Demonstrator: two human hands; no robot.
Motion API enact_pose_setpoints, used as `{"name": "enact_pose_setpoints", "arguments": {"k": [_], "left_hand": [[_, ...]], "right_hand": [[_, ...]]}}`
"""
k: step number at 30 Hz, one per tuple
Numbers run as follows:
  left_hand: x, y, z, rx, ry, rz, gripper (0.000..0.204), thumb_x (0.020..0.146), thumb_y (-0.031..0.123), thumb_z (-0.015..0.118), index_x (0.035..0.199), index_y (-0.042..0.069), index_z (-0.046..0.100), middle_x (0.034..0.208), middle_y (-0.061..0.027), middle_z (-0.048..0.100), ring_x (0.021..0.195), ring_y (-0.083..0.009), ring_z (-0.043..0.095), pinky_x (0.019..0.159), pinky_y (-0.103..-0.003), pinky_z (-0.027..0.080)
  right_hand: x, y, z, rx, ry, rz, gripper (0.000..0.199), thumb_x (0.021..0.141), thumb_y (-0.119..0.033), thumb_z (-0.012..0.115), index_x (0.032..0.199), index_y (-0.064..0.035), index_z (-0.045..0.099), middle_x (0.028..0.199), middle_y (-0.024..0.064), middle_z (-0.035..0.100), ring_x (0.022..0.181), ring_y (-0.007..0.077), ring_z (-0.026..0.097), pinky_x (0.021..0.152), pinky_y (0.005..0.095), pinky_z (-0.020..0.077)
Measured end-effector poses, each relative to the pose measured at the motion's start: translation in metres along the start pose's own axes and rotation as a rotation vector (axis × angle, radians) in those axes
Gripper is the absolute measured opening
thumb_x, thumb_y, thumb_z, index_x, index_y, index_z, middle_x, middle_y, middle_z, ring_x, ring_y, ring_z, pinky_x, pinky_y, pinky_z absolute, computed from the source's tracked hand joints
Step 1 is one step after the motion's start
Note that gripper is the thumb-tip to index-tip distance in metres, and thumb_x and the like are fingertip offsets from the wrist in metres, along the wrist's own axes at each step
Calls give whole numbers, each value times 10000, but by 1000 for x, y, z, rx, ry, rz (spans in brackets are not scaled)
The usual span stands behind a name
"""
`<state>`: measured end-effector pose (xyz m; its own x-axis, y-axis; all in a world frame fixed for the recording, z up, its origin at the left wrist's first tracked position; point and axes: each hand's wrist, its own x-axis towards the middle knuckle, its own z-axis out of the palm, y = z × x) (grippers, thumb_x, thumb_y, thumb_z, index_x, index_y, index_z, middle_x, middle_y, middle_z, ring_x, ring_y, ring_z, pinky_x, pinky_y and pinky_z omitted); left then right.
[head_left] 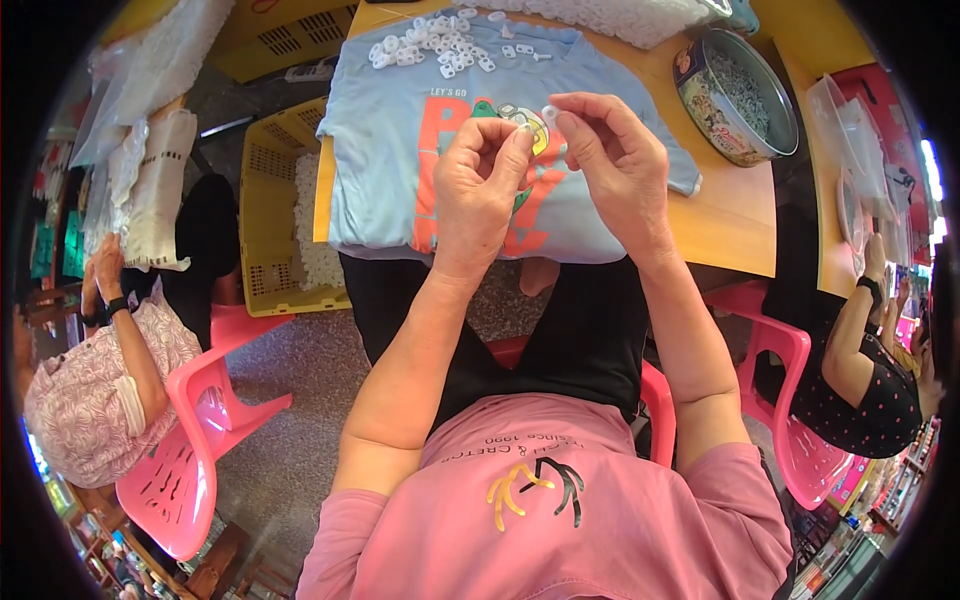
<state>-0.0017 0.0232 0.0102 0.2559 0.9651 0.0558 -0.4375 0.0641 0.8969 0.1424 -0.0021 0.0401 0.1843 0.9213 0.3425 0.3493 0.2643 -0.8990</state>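
Over a light blue T-shirt (pixel 375 160) spread on the table, both my hands are raised close together. Thumb and forefinger of my right hand (pixel 622 170) pinch a small white plastic piece (pixel 549 114). My left hand (pixel 480 185) is closed in a pinch just left of it; what lies between its fingertips is too small to make out. Beyond the hands, a loose pile of small white plastic pieces (pixel 430 42) with holes rests on the shirt. A few more pieces (pixel 517 49) lie apart to the right of the pile.
A round printed tin (pixel 715 115) of small metal parts stands on the wooden table (pixel 735 215) at right. White parts are heaped at the far edge (pixel 610 15). A yellow crate (pixel 262 200) stands at left. People sit on pink chairs (pixel 195 450) on both sides.
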Motion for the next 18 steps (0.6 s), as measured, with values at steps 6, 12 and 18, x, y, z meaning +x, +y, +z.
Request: {"name": "enact_pose_setpoints", "arguments": {"k": [6,12,18], "left_hand": [[0,1,1,23,3,4,105,961,123,633,973,24,599,897,-8,652,732,-26,574,637,-182,485],[1,1,1,6,-2,9,104,958,121,634,973,24,597,903,-15,653,750,-34,592,649,-184,501],[1,0,-1,4,-4,6,102,960,117,629,974,23,593,906,-20,650,778,-39,606,662,-189,519]], "right_hand": [[-1,-1,3,56,20,28,187,947,-71,636,1120,-2,663,875,-4,631,701,44,538,632,194,468],[-1,0,4,52,24,43,184,947,-77,638,1113,-5,668,863,-6,631,694,45,535,620,196,466],[-1,-2,5,74,13,75,182,945,-88,645,1107,-7,672,846,-10,629,687,43,531,617,195,464]]}}
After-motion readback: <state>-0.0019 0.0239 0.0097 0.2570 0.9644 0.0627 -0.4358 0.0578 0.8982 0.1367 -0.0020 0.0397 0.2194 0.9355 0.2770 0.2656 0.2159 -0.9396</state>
